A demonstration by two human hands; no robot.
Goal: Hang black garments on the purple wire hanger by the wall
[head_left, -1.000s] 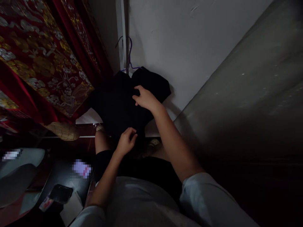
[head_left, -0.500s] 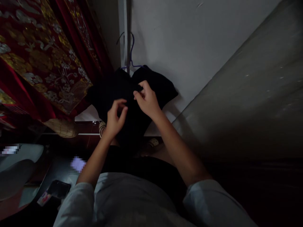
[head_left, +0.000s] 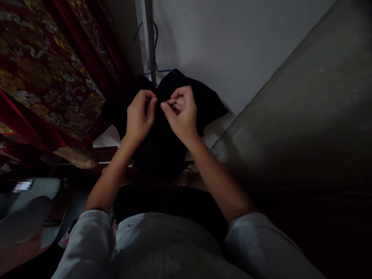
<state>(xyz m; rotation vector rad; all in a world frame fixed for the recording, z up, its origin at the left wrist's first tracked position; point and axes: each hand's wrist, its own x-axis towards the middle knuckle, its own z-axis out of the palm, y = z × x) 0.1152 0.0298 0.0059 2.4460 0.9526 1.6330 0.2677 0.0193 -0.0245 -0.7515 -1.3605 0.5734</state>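
Observation:
A black garment hangs in front of me on a purple wire hanger hooked on a vertical white strip of the wall. My left hand pinches the fabric just below the collar, fingers curled. My right hand is right beside it, fingers bent and closed on the same upper front of the garment. The two hands nearly touch at the middle of the chest. What lies between the fingertips is too dark to make out.
A red curtain with gold flower embroidery hangs at the left. A white wall is behind the garment and a grey panel slants along the right. Sandalled feet stand on the floor below. Dim furniture sits at lower left.
My left hand rose from the garment's lower part to the collar area. My right hand shifted slightly up and closed on the fabric beside it. The camera view tilted a little.

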